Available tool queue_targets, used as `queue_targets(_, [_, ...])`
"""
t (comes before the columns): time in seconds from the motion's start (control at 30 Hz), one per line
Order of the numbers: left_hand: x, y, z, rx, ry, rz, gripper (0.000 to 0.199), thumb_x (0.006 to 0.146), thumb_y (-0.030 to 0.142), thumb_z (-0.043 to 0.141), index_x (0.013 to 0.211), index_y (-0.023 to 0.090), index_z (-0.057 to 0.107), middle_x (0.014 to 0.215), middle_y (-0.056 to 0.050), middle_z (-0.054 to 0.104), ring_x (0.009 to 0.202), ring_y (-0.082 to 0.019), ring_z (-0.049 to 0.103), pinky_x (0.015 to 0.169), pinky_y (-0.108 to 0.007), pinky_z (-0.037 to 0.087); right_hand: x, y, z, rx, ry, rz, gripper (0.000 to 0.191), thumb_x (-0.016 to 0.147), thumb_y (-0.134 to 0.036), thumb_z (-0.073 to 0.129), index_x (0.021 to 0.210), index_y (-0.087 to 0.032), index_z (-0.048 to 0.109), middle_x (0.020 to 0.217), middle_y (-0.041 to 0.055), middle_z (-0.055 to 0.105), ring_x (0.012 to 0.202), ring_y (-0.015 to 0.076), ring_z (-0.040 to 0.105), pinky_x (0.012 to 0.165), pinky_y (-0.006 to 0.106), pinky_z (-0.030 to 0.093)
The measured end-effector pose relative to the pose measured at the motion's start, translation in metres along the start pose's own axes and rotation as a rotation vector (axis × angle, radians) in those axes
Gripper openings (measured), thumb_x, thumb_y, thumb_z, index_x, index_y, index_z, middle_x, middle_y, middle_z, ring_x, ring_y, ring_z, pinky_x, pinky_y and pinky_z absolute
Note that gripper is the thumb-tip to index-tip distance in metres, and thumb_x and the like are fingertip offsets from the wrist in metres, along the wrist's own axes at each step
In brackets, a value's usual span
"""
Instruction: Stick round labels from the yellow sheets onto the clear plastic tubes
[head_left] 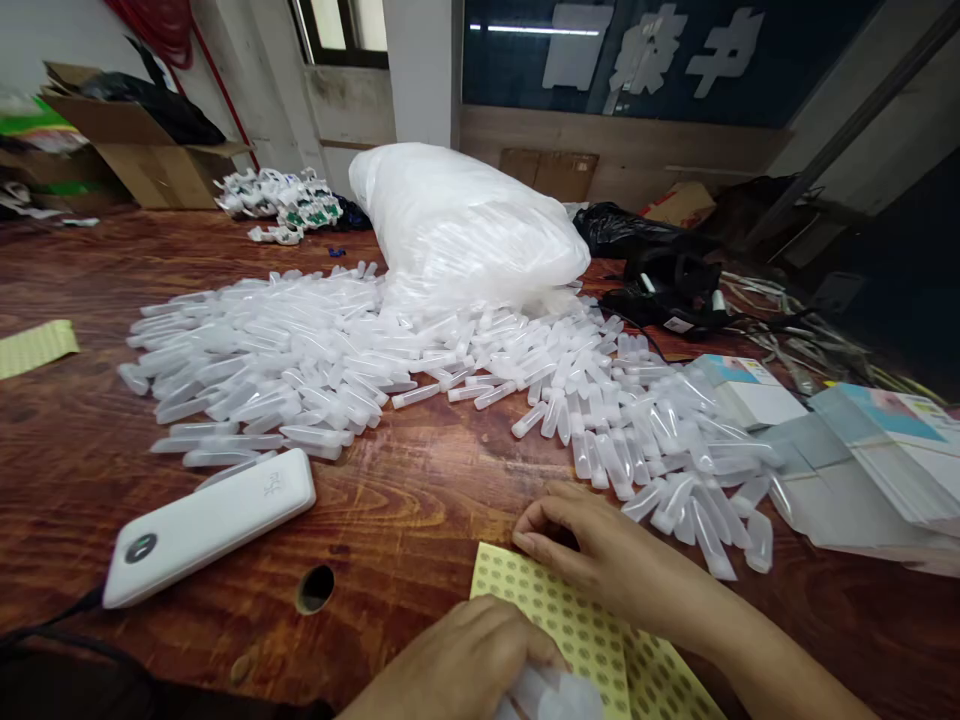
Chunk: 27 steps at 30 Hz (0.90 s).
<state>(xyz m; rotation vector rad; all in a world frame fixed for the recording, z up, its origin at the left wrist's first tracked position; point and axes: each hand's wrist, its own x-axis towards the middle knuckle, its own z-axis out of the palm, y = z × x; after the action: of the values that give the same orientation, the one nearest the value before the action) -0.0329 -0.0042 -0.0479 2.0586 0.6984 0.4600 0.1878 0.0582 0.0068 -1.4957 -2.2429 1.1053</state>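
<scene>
My left hand, at the bottom middle, is closed around several translucent plastic tubes, partly cut off by the lower edge. Beside it, my right hand rests over the top of a yellow sheet of small round stickers. Its thumb and index finger are pinched together just beyond the sheet's top edge; whatever lies between them is too small to make out. A second sticker sheet shows under the right forearm. Beyond both hands spreads a large pile of similar frosted tubes.
A white power bank with a cable lies at left, near a hole in the wooden table. Behind the pile stands a big white plastic bag. Stacks of printed cards are at right, another yellow sheet far left.
</scene>
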Motion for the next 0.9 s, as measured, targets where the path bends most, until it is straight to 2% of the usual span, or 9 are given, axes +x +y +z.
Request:
queue_targets(0.13, [0.003, -0.005, 0.005, -0.029, -0.032, -0.08, 0.029, 0.095, 0.007, 0.063, 0.119, 0.023, 0.059, 0.116, -0.005, 0.071, 0.098, -0.02, 0.068, 0.089, -0.027, 0.054, 0.007, 0.002, -0.001, -0.006, -0.071, 0.041, 0.019, 0.1, -0.036, 0.063, 0.092, -0.021, 0.073, 0.101, 0.004, 0.071, 0.102, 0.0232, 0.065, 0.087, 0.036, 0.046])
queue_targets(0.3, [0.004, 0.0, 0.0, -0.039, -0.08, -0.081, 0.024, 0.096, 0.015, 0.072, 0.117, 0.019, 0.061, 0.115, -0.007, 0.072, 0.099, -0.023, 0.068, 0.087, -0.028, 0.053, 0.01, -0.001, -0.002, -0.006, -0.106, 0.071, 0.02, 0.1, -0.037, 0.064, 0.092, -0.021, 0.073, 0.098, 0.0036, 0.07, 0.1, 0.022, 0.064, 0.088, 0.035, 0.045])
queue_targets(0.4, [0.005, 0.001, -0.002, -0.061, -0.082, -0.081, 0.031, 0.093, 0.022, 0.08, 0.118, 0.019, 0.062, 0.115, -0.008, 0.073, 0.101, -0.024, 0.069, 0.089, -0.028, 0.052, 0.012, -0.002, -0.003, -0.007, -0.117, 0.073, 0.018, 0.098, -0.035, 0.066, 0.09, -0.021, 0.074, 0.096, 0.0027, 0.071, 0.097, 0.0203, 0.064, 0.086, 0.033, 0.044])
queue_targets(0.47, [0.005, 0.002, -0.004, -0.081, -0.083, -0.101, 0.036, 0.09, 0.019, 0.083, 0.119, 0.02, 0.062, 0.117, -0.008, 0.073, 0.101, -0.023, 0.069, 0.089, -0.026, 0.053, 0.013, -0.003, -0.004, -0.004, -0.126, 0.077, 0.018, 0.097, -0.034, 0.067, 0.088, -0.021, 0.074, 0.095, 0.0021, 0.071, 0.094, 0.0188, 0.065, 0.084, 0.032, 0.044])
queue_targets(0.6, [0.008, 0.008, -0.008, -0.089, -0.123, -0.172, 0.035, 0.087, 0.007, 0.083, 0.116, 0.017, 0.065, 0.117, -0.009, 0.073, 0.099, -0.022, 0.069, 0.085, -0.024, 0.053, 0.015, -0.003, -0.004, 0.004, -0.135, 0.08, 0.016, 0.094, -0.032, 0.07, 0.085, -0.02, 0.074, 0.091, 0.0012, 0.071, 0.088, 0.0168, 0.066, 0.079, 0.029, 0.044])
queue_targets(0.77, [0.013, 0.013, -0.011, -0.102, -0.194, -0.273, 0.028, 0.09, 0.009, 0.08, 0.114, 0.014, 0.066, 0.114, -0.011, 0.072, 0.099, -0.024, 0.068, 0.084, -0.028, 0.054, 0.016, -0.002, -0.003, 0.024, -0.144, 0.094, 0.016, 0.093, -0.032, 0.07, 0.083, -0.02, 0.074, 0.087, 0.0003, 0.072, 0.084, 0.0156, 0.066, 0.073, 0.027, 0.043])
queue_targets(0.9, [0.011, 0.012, -0.009, -0.115, -0.185, -0.278, 0.028, 0.09, 0.008, 0.078, 0.114, 0.015, 0.065, 0.114, -0.01, 0.072, 0.101, -0.025, 0.067, 0.086, -0.03, 0.054, 0.017, -0.001, -0.003, 0.03, -0.151, 0.09, 0.019, 0.094, -0.031, 0.067, 0.08, -0.02, 0.073, 0.084, -0.0009, 0.072, 0.082, 0.0143, 0.065, 0.071, 0.026, 0.042])
